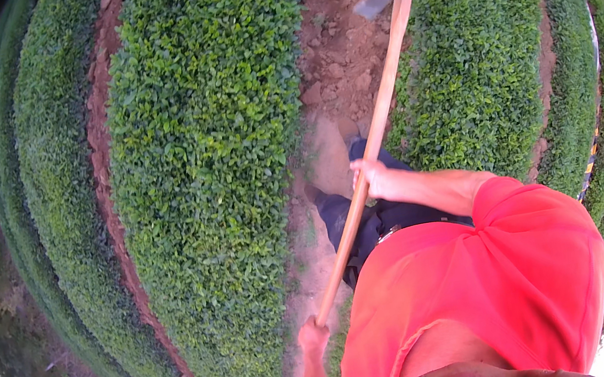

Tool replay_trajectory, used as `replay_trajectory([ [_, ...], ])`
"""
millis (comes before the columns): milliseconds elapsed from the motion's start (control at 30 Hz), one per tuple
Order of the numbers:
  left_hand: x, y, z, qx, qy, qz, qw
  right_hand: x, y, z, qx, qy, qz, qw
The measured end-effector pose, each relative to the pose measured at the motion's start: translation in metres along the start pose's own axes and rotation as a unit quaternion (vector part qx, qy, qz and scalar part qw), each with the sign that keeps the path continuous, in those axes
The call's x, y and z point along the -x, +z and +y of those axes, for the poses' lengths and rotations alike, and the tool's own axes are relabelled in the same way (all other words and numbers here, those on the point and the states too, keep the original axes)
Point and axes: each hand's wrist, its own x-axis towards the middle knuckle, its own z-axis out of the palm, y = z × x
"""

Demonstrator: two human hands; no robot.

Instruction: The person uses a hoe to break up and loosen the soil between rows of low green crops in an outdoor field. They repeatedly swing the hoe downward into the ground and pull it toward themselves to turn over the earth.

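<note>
A hoe with a long wooden handle (382,100) slants across the view. My right hand (373,178) grips the middle of the handle in front of my thighs. At the butt end, low in the view, my left hand (313,334) is closed around the wood. The metal hoe blade (376,0), slightly blurred, is at the far end over loose brown soil (337,48); whether it touches the soil cannot be told. My feet, partly hidden, are on the dirt path (324,138).
Dense, trimmed leafy hedge rows border the path, a wide one (202,145) on the left and another (475,57) on the right, close to the blade. Narrow soil furrows (101,160) separate further rows. A yellow-and-black striped strip (590,160) lies between rows at far right.
</note>
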Motion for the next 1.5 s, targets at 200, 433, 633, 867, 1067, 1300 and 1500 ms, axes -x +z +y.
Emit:
replay_trajectory([
  [200,-0.145,-0.092,0.225,0.166,0.198,0.028,0.966,-0.019,0.06,-0.264,0.041,-0.305,-0.066,0.949],
  [433,-0.154,-0.195,0.421,0.385,0.301,-0.087,0.868,0.016,0.086,-0.301,0.196,-0.372,0.002,0.907],
  [633,-0.066,-0.107,0.159,0.365,0.182,-0.211,0.888,0.033,0.068,0.037,0.202,-0.226,-0.015,0.953],
  [867,0.121,-0.096,-0.089,0.227,0.162,-0.179,0.943,0.066,0.022,0.16,0.002,0.028,-0.187,0.982],
  [1067,0.101,-0.078,-0.192,0.049,0.11,-0.068,0.99,-0.047,0.011,0.207,-0.055,0.002,-0.033,0.998],
  [1300,-0.017,0.044,-0.284,-0.042,0.09,-0.008,0.995,0.039,0.005,0.203,-0.06,-0.014,-0.061,0.996],
  [1500,-0.209,0.014,-0.065,0.134,0.327,0.116,0.928,0.25,0.018,0.014,-0.106,-0.433,-0.165,0.88],
])
